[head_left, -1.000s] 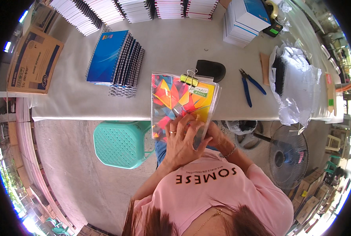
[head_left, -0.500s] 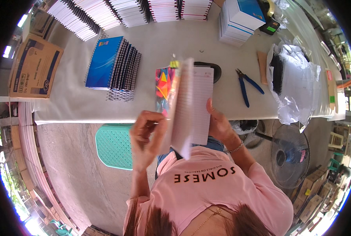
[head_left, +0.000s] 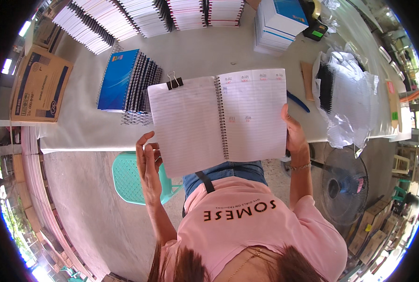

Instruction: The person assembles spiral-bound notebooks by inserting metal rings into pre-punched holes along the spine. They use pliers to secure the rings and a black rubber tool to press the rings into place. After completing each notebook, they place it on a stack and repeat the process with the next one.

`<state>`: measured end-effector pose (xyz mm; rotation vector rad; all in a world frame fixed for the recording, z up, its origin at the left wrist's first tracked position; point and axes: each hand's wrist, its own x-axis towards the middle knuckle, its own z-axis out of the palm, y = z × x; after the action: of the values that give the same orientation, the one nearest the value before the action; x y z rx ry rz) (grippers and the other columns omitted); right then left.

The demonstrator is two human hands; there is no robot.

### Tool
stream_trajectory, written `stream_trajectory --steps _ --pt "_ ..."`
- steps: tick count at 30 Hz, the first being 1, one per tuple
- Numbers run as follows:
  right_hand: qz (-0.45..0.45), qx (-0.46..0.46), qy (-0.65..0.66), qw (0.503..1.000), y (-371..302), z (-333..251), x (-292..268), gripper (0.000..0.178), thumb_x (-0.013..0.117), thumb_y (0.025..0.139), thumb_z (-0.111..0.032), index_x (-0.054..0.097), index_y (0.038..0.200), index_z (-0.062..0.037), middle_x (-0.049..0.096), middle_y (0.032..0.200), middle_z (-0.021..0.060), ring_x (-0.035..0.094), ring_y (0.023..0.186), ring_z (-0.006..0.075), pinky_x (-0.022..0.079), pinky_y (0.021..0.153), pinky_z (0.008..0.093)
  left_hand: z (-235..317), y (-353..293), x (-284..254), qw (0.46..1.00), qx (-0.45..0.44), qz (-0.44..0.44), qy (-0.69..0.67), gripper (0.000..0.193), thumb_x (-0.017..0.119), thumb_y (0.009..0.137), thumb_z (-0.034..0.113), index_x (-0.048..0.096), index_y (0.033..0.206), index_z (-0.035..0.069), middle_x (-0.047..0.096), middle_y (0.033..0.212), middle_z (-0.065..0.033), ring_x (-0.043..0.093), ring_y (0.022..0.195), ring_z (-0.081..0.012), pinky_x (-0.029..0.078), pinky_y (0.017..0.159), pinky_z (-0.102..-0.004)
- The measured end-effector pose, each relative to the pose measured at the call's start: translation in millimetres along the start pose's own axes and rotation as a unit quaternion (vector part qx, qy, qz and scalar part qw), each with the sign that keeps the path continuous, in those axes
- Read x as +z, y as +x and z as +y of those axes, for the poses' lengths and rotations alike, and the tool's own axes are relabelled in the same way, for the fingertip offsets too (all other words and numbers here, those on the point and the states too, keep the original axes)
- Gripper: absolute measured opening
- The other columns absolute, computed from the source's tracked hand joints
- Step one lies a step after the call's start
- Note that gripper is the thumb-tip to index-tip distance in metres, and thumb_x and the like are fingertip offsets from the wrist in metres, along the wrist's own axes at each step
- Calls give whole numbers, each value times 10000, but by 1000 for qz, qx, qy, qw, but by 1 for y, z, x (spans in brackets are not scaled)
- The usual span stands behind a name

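Note:
A spiral-bound notebook (head_left: 186, 127) lies spread open before me, over the table's near edge. Its lined left page is blank; the right page has small handwritten notes, unreadable here. A black binder clip (head_left: 174, 83) grips the top of the left page. My right hand (head_left: 295, 134) is closed on the notebook's right edge, thumb over the page and the other fingers mostly hidden behind. My left hand (head_left: 148, 160) is beside the lower left edge, fingers apart and partly bent, at or very close to the paper.
Blue-covered spiral notebooks (head_left: 117, 80) are stacked on the left. Rows of bound books (head_left: 188, 11) line the back, with a blue-and-white stack (head_left: 280, 28) at right. A blue plier handle (head_left: 298, 101) shows near crumpled plastic wrapping (head_left: 348, 94). Below are a green stool (head_left: 127, 178) and a fan (head_left: 343, 188).
The notebook has gone from half-turned pages to lying fully open, its colourful cover now out of sight. My left hand has moved left; most of the pliers is now covered.

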<state>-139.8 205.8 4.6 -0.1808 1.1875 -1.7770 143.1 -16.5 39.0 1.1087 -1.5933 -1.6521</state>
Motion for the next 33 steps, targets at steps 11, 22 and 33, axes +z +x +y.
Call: stream_trajectory --steps 11,22,33 --pt "0 -68 52 996 6 -19 -7 591 436 1046 -446 472 1395 29 603 1312 125 598 1174 201 498 979 344 -10 9 14 985 0 -85 -148 370 689 943 206 559 1247 40 637 1139 -55 600 1060 -91 494 905 -239" --pt "-3 -86 61 994 0 -33 15 603 507 1016 -452 486 1378 30 603 1304 136 602 1163 196 508 970 343 -16 15 14 968 -1 -50 -246 238 648 961 102 580 1186 59 616 1123 -29 590 1053 -81 499 911 -244" --pt "-15 -77 93 993 -2 -33 16 587 507 1020 -435 491 1372 35 612 1292 136 615 1146 201 513 964 336 -24 15 11 965 -7 -61 -254 240 619 974 98 570 1209 92 641 1153 -28 608 1077 -93 513 915 -259"
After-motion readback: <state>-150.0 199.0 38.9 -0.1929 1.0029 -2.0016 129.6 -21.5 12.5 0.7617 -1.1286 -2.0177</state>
